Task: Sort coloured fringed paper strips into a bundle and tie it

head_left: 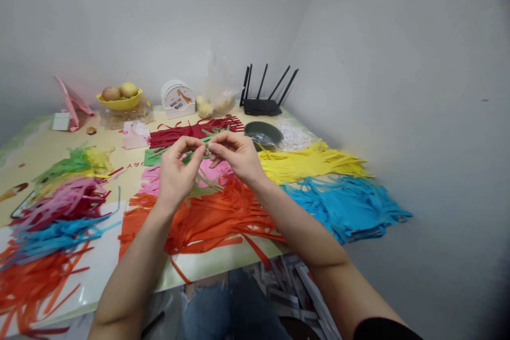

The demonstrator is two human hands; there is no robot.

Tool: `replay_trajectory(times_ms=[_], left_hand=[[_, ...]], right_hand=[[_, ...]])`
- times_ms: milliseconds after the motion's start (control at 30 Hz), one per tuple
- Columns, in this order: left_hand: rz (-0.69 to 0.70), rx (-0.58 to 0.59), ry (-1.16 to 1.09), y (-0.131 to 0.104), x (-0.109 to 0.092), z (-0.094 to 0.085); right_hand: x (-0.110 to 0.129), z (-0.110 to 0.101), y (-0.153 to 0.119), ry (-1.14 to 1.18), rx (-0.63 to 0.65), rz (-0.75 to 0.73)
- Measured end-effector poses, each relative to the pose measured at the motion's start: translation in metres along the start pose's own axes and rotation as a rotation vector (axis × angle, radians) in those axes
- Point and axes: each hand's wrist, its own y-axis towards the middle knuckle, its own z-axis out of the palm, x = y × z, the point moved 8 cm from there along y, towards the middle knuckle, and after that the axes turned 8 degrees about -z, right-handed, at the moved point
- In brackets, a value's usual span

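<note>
My left hand (181, 167) and my right hand (237, 156) meet at the fingertips above the middle of the table, both pinched. What lies between the fingertips is too small to make out. Green strips (153, 157) show behind and below my hands. Under them lie pink strips (215, 171) and a large pile of orange strips (215, 218). Dark red strips (171, 136) are just behind the green ones. Yellow strips (311, 163) and blue strips (342, 207) spread out to the right of my right hand.
Mixed coloured strips (59, 202) cover the left side. Along the back are a yellow fruit bowl (119, 102), a white giraffe holder (178, 102), a clear bag (218, 90) and a black router (261, 107). A dark green bowl (263, 132) stands before the router.
</note>
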Motion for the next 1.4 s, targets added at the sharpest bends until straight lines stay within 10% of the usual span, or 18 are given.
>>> replay_trajectory(times_ms=[700,1033,1400], left_hand=[[0.052,-0.094,0.080,-0.010,-0.002,-0.002],[-0.269,0.206,-0.561,-0.013,0.016,0.017],[-0.357,0.001,-0.565,-0.067,0.027,-0.032]], right_hand=[[0.033,0.000,-0.001,-0.431,0.125,-0.223],[0.074,0.013,-0.022,-0.761,0.191,-0.475],[0.070,0.046,-0.046,-0.625,0.002,-0.433]])
